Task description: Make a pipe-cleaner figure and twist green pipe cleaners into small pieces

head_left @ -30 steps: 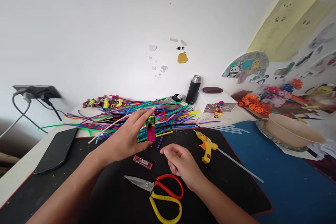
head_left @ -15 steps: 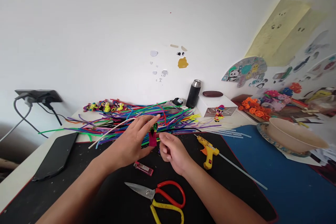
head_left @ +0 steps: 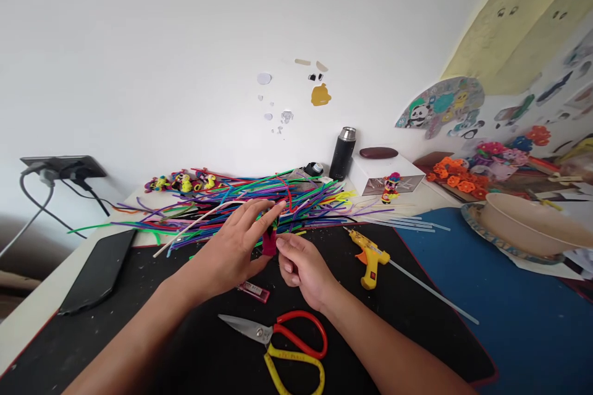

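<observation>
My left hand (head_left: 236,244) pinches a small magenta and green pipe-cleaner figure (head_left: 269,239) between thumb and fingers, upright above the black mat (head_left: 139,321). My right hand (head_left: 301,265) is curled beside it, its fingertips touching the figure's lower right side. What, if anything, those fingertips hold is too small to see. Behind both hands lies a wide heap of coloured pipe cleaners (head_left: 241,200).
Red and yellow scissors (head_left: 287,345) and a pink lighter (head_left: 253,290) lie near me. A yellow glue gun (head_left: 368,256) sits right, a phone (head_left: 97,271) left. A black flask (head_left: 341,154), a white box (head_left: 386,176) and a bowl (head_left: 528,228) stand farther back.
My right hand has moved up from near the scissors to meet the figure in my left hand. The left hand lowered the figure slightly toward it.
</observation>
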Demonstrator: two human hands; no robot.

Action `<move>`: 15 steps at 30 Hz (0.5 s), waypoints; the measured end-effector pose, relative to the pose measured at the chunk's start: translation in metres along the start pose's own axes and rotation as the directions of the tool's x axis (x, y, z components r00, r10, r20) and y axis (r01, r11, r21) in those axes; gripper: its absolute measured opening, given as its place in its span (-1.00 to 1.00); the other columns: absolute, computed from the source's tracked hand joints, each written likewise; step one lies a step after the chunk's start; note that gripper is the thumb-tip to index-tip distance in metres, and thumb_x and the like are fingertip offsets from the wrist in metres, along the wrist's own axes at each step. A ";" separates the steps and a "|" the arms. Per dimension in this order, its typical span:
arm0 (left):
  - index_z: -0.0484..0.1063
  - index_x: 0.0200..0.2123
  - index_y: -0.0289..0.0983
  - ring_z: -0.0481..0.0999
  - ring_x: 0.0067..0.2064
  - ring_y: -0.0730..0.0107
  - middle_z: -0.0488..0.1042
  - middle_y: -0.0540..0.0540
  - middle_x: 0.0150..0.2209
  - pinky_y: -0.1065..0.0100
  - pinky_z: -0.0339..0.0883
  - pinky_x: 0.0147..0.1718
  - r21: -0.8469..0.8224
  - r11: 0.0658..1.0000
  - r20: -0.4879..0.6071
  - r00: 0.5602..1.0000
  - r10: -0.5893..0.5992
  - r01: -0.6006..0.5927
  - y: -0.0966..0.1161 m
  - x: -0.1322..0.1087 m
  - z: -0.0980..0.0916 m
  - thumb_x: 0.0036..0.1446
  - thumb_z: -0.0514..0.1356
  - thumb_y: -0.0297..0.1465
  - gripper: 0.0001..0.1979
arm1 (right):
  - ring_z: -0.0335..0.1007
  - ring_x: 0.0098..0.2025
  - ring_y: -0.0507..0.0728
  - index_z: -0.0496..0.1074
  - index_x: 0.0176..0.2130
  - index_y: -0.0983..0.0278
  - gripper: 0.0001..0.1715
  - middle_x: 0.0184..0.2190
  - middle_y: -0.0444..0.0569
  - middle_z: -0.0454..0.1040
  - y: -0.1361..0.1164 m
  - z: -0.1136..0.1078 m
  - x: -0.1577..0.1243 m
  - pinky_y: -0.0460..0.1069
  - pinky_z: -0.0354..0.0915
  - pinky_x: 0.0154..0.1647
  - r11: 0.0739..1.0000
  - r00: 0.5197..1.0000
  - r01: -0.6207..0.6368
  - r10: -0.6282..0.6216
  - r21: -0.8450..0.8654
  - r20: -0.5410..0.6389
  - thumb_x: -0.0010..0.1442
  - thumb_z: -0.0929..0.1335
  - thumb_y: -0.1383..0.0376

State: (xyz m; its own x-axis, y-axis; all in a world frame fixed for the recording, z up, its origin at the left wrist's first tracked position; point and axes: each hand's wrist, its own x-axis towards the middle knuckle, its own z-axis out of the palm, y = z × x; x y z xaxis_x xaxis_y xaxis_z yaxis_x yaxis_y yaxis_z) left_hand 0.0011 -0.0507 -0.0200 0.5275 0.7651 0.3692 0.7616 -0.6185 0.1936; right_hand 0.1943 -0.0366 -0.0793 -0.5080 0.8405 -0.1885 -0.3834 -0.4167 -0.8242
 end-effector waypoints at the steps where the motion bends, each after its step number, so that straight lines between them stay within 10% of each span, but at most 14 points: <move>1: -0.23 0.59 -0.02 0.17 0.45 -0.17 0.18 -0.31 0.42 -0.24 0.23 0.36 -0.006 1.000 0.004 1.000 0.004 -0.004 0.001 0.000 0.001 0.24 0.23 -0.58 0.02 | -0.11 -0.69 -0.11 0.46 -0.13 0.29 -0.40 -0.65 -0.35 0.20 0.000 0.000 -0.001 -0.09 -0.29 -0.62 1.000 1.000 0.001 -0.001 0.001 -0.007 0.08 0.58 -0.07; 15: -0.24 0.59 0.01 0.20 0.45 -0.15 0.15 -0.30 0.44 -0.16 0.28 0.36 -0.047 0.999 0.002 1.000 0.013 -0.013 0.008 0.000 0.003 0.27 0.23 -0.57 0.01 | -0.13 -0.68 -0.10 0.46 -0.16 0.29 -0.41 -0.67 -0.35 0.20 -0.005 -0.001 -0.007 -0.09 -0.30 -0.62 0.999 0.999 -0.022 0.023 0.042 -0.023 0.04 0.60 -0.04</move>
State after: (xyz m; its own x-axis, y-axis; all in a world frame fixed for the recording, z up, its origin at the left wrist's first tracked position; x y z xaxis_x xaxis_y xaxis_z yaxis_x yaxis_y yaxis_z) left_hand 0.0084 -0.0549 -0.0206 0.5381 0.7575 0.3698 0.7360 -0.6360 0.2318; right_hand 0.2005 -0.0406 -0.0747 -0.4987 0.8385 -0.2198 -0.4041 -0.4492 -0.7968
